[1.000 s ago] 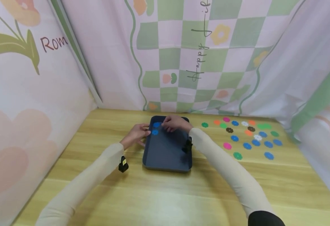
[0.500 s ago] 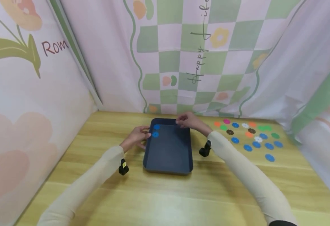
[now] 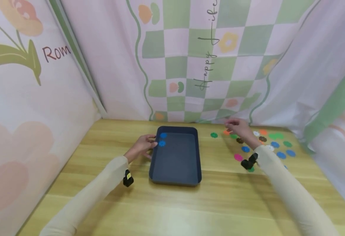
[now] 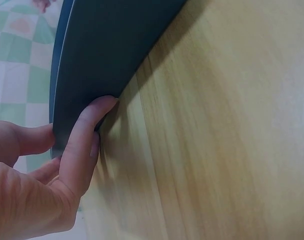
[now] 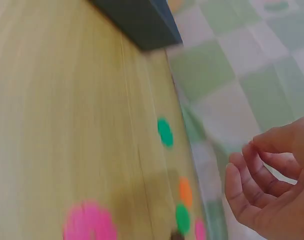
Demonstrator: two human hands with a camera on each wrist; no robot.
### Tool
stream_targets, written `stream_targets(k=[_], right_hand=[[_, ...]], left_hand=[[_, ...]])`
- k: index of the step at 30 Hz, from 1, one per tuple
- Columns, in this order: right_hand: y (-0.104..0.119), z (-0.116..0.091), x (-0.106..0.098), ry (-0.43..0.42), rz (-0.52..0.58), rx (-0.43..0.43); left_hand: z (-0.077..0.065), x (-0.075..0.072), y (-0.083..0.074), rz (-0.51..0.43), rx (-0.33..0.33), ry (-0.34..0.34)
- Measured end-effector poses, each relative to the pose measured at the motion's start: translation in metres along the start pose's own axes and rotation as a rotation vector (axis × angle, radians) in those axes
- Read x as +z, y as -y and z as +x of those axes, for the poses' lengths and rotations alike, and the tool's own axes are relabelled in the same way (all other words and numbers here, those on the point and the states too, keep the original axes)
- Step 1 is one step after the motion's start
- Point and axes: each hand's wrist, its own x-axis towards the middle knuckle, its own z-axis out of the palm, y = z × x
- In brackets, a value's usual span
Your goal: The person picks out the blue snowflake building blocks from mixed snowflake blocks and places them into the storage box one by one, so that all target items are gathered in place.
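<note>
A dark blue-grey rectangular tray (image 3: 175, 164) lies on the wooden table. My left hand (image 3: 141, 146) holds its left side; in the left wrist view the thumb is at the rim and curled fingers (image 4: 79, 145) press the outer wall. Inside the tray, near its upper left corner, are two blue flower-shaped discs, one at the back (image 3: 163, 135) and one nearer (image 3: 162, 143). My right hand (image 3: 239, 127) hovers over the scattered discs at the right, fingers loosely bent with nothing visible between them. A green disc (image 5: 165, 132) lies between tray and right hand.
Flat flower-shaped discs in several colours spread over the right of the table, among them a pink one (image 3: 238, 157), a blue one (image 3: 245, 149) and a light green pair (image 3: 275, 135). A checked curtain (image 3: 196, 65) hangs behind the table's back edge.
My right hand has moved from over the tray rightward to above the scattered discs. The left hand keeps its place on the tray, and the two blue discs stay inside.
</note>
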Motion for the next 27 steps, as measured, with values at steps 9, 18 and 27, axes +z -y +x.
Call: stream_targets(k=[9, 18, 27], right_hand=[[-0.038, -0.009, -0.041, -0.102, -0.146, 0.010], [-0.056, -0.013, -0.060, -0.094, -0.091, 0.095], [-0.081, -0.009, -0.063, 0.060, -0.118, 0.100]], left_hand=[[-0.001, 0.001, 0.000, 0.010, 0.039, 0.003], [-0.002, 0.002, 0.004, 0.024, 0.037, -0.012], [-0.003, 0.003, 0.003, 0.003, 0.036, -0.017]])
